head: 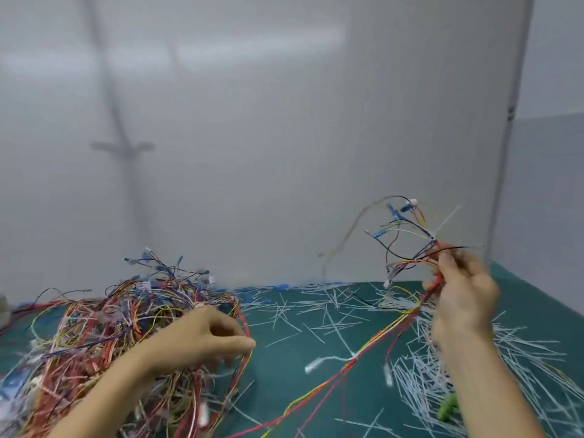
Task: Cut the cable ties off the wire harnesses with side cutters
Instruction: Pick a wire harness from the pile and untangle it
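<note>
Wire harness point(407, 245): held up above the right side of the bench point(278, 368). It is a loose fan of thin coloured wires with small plugs, and a long red and yellow tail trails down to the bench.
Right hand point(464, 289): fingers curled round the wire harness where its wires gather, holding it up.
Cable tie point(448, 218): a white strip sticking up from that gathering point; it looks uncut.
Left hand point(205, 336): at the near edge of the pile of harnesses point(126, 327), fingers bent down among the wires. Blur hides whether it grips any.
Step, as judged: picking out the next tie to cut. No side cutters plainly seen.
Next move calls for: cutters in a hand, nipping only the tie and sparing the wires.
Bench surface: dark green, strewn with cut ties point(316, 314). A small green thing point(447, 406) lies by the right forearm, too blurred to name.
Room: plain white panel point(284, 137) behind the bench.
</note>
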